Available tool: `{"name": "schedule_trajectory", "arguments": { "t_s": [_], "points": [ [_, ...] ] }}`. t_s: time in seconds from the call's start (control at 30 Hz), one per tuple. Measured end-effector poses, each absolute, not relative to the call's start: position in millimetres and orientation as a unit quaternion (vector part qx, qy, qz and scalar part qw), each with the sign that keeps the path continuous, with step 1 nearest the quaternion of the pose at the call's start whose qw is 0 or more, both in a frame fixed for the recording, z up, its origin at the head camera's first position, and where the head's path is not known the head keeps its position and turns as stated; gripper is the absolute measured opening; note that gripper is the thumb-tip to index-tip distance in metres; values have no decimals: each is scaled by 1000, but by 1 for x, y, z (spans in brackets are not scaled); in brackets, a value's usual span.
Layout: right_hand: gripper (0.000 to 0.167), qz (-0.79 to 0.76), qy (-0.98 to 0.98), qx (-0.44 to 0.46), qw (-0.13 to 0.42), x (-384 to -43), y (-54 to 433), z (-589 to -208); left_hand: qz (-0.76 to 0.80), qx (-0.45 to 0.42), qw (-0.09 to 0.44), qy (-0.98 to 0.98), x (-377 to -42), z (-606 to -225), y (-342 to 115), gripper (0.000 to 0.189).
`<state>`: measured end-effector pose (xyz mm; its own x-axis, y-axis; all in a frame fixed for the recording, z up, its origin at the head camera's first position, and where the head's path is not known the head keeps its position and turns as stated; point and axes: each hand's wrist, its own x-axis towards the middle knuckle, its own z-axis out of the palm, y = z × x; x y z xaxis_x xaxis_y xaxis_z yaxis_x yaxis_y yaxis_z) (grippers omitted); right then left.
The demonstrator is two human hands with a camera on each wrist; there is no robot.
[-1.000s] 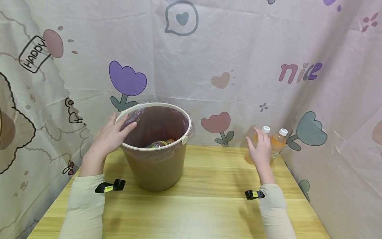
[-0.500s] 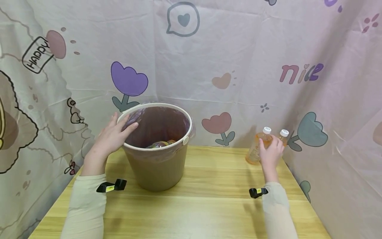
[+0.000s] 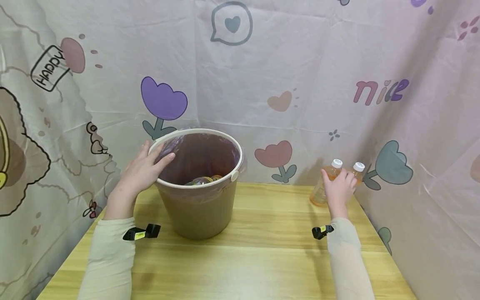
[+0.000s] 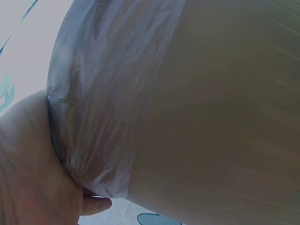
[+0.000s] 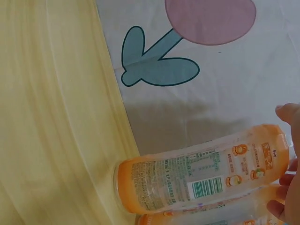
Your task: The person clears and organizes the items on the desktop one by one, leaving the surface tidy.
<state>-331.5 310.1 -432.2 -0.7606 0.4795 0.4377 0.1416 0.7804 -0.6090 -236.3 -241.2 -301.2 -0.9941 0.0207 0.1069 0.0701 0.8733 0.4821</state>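
Note:
A brown trash bin [image 3: 198, 212] with a pale rim and a clear liner stands left of centre in the head view. My left hand [image 3: 140, 175] holds its left rim, with the thumb over the inner side and a fingertip outside. At the back right stand two bottles of orange drink with white caps, a left bottle [image 3: 320, 191] and a right bottle [image 3: 358, 170]. My right hand [image 3: 339, 189] is at their upper parts. In the right wrist view its thumb stands off the nearer bottle [image 5: 206, 176], while the other fingers overlap that bottle's far side.
Shiny, colourful plastic packaging [image 3: 202, 181] lies inside the bin. The wooden table [image 3: 262, 266] meets a printed cloth wall [image 3: 240, 83] behind the bottles, and a side cloth [image 3: 442, 200] hangs to the right.
My right hand first went right from the left bottle toward the right one, then shifted slightly back left. The left hand stays on the bin rim; the bottles stay standing.

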Motion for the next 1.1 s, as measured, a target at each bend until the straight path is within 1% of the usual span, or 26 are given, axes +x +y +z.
{"name": "schedule_trajectory", "arguments": {
  "t_s": [0.2,0.33,0.63,0.93,1.1],
  "points": [
    [83,257,-908,-198,264,-336,305,-429,-251,-23,53,-966,-235,-301,-243,84],
    [80,246,-914,-193,260,-336,299,-430,-253,-23,56,-966,-234,-302,-244,83],
    [76,243,-917,-152,279,-334,285,-435,-258,-21,57,-964,-233,-302,-242,84],
    [68,235,-909,-97,330,-333,272,-444,-263,-24,59,-963,-235,-302,-242,84],
    [64,237,-908,-66,339,-329,263,-447,-260,-25,61,-963,-236,-302,-242,84]
  ]
}}
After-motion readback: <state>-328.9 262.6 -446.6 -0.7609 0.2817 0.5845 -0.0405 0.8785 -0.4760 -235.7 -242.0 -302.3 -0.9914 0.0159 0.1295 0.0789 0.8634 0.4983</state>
